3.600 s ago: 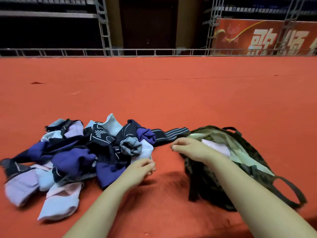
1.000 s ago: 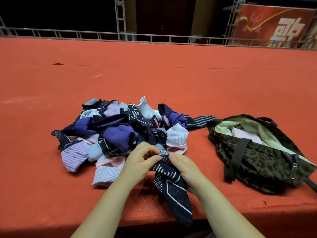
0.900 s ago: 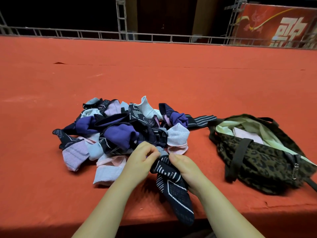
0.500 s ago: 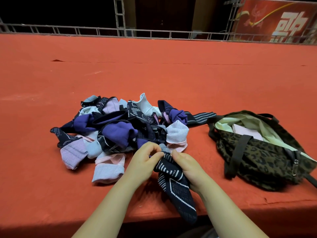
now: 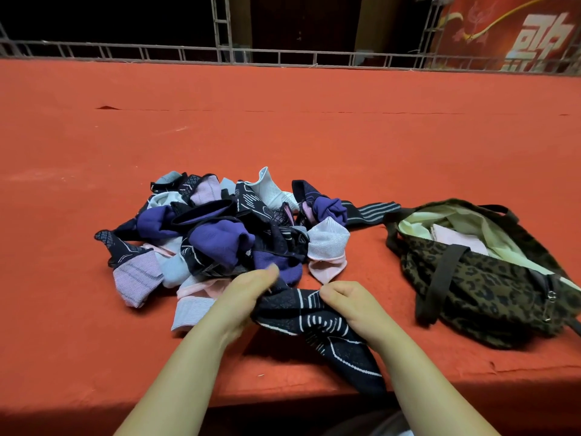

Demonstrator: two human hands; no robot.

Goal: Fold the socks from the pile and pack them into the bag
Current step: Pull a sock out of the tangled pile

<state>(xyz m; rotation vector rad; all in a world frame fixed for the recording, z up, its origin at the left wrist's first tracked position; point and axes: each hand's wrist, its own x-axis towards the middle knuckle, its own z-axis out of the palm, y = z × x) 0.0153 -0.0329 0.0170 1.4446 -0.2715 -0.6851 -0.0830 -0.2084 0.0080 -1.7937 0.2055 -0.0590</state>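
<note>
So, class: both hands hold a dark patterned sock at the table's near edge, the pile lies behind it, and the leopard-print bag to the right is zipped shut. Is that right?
Not quite. The head view shows the bag open, its pale lining and a pink item visible inside. The rest stands: the left hand and right hand hold the sock, with the pile behind.

Both bare forearms reach forward from the lower edge of the view and converge on the dark patterned sock (image 5: 317, 322). The left hand (image 5: 243, 297) grips the sock's left end, fingers curled, slightly blurred. The right hand (image 5: 349, 305) pinches the sock's upper edge just to the right, knuckles up, fingers curled tightly, close beside the left hand.
</note>
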